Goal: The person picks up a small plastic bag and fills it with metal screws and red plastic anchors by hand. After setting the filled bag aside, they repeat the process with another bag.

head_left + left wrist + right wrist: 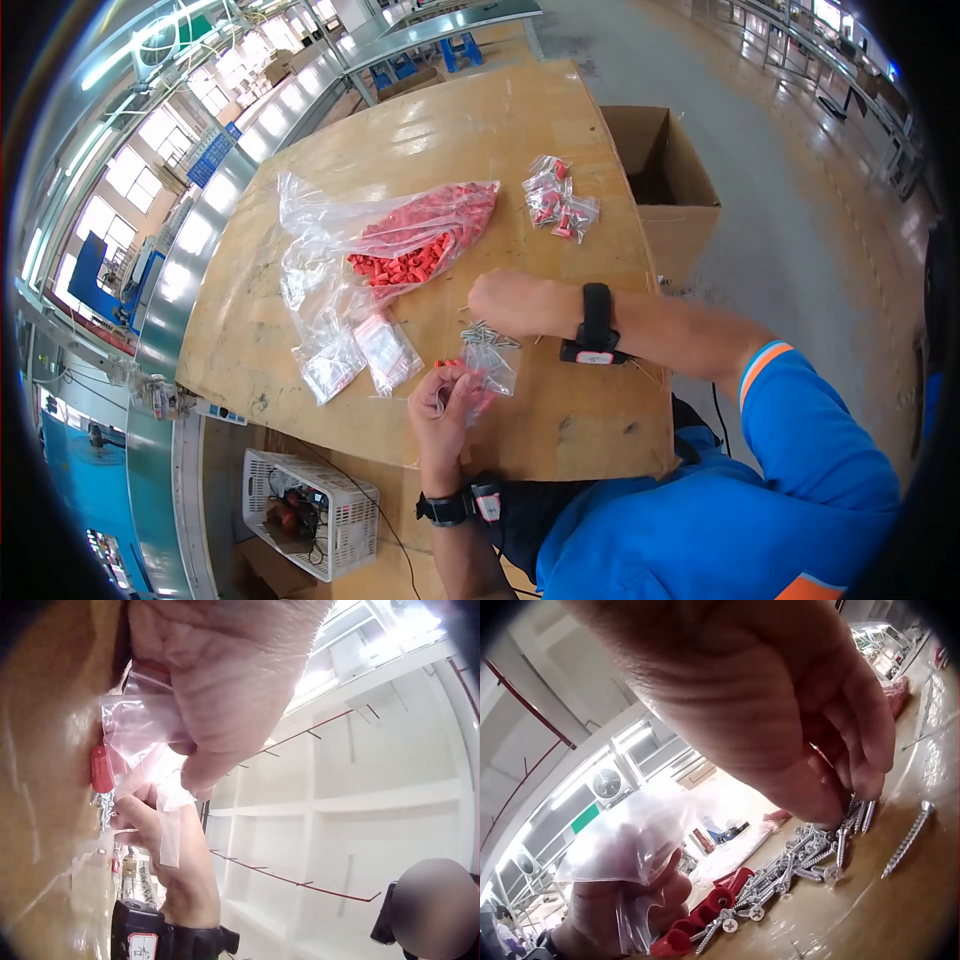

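My left hand (440,412) pinches a small clear plastic bag (497,372) near the front of the wooden table. Just beyond it lies a pile of silver screws (799,859), with cross-slotted heads showing in the right wrist view. My right hand (515,303) reaches down to that pile, its fingers curled and some screws between thumb and fingertips. Several red plastic plugs (718,900) lie between the screws and the left hand. One loose screw (909,838) rests apart from the pile. The right palm hides part of the grip.
A large clear bag of red plugs (430,215) lies mid-table. Stacks of flat small bags (388,352) sit left of the left hand. Several filled small bags (560,205) lie at the far right. A cardboard box (685,175) stands beyond the right edge; a white crate (350,540) is lower left.
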{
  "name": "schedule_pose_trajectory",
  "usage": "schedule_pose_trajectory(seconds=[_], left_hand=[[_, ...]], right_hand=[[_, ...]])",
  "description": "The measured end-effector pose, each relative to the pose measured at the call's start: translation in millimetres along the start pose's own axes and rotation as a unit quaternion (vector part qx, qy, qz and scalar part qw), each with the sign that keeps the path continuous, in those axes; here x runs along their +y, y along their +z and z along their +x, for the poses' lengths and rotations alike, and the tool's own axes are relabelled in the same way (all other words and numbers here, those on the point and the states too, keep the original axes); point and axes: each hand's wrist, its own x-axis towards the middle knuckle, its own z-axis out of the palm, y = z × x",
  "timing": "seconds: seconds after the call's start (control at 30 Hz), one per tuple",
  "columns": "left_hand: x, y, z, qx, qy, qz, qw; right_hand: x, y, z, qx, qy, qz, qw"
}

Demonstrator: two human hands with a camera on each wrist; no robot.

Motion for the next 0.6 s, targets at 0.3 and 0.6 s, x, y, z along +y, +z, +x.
schedule_pose_trajectory(seconds=[0.3, 0.6], left_hand=[[-9, -6, 1, -0.006, -0.002, -0.043, 0.999], [-7, -15, 8, 0.0, -0.035, -0.024, 0.999]], right_hand=[[21, -21, -36, -0.024, -0.054, 0.143, 0.988], [35, -4, -33, -0.029, -0.149, 0.167, 0.974]])
